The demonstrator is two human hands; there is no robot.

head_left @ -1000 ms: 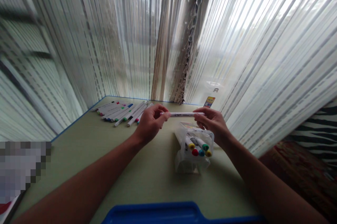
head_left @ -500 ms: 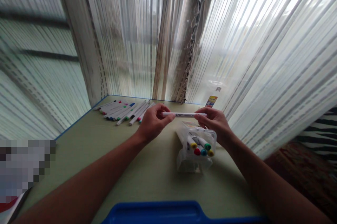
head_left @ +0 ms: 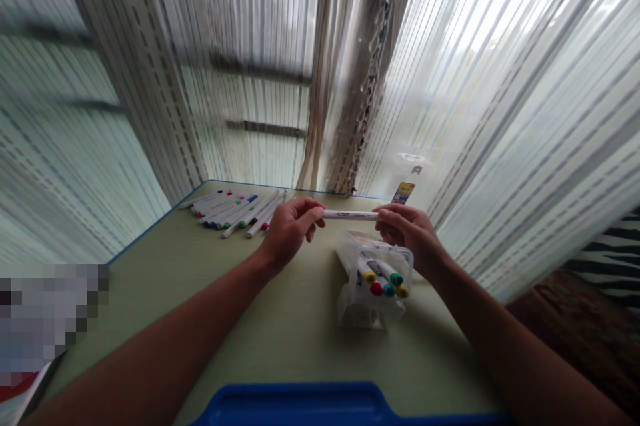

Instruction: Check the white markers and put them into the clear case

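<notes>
A white marker (head_left: 350, 215) is held level above the green table (head_left: 280, 326), one end pinched in my left hand (head_left: 290, 229) and the other in my right hand (head_left: 407, 233). Both hands have their fingers closed on it. Just below my right hand lies a clear plastic marker case (head_left: 373, 283) on its side, with several markers inside showing yellow, red, blue and green caps. A row of several white markers (head_left: 237, 208) with coloured caps lies on the table at the far left, beyond my left hand.
Sheer striped curtains (head_left: 450, 79) hang close behind and to the right of the table. A small colourful card (head_left: 403, 192) stands by the curtain at the back. A blue plastic edge (head_left: 300, 403) sits at the near side. A pixelated patch covers the lower left.
Both hands keep hold of the marker's ends, and my left hand's fingers have shifted slightly on their end. The view has drifted a little; the case and row of markers stay put.
</notes>
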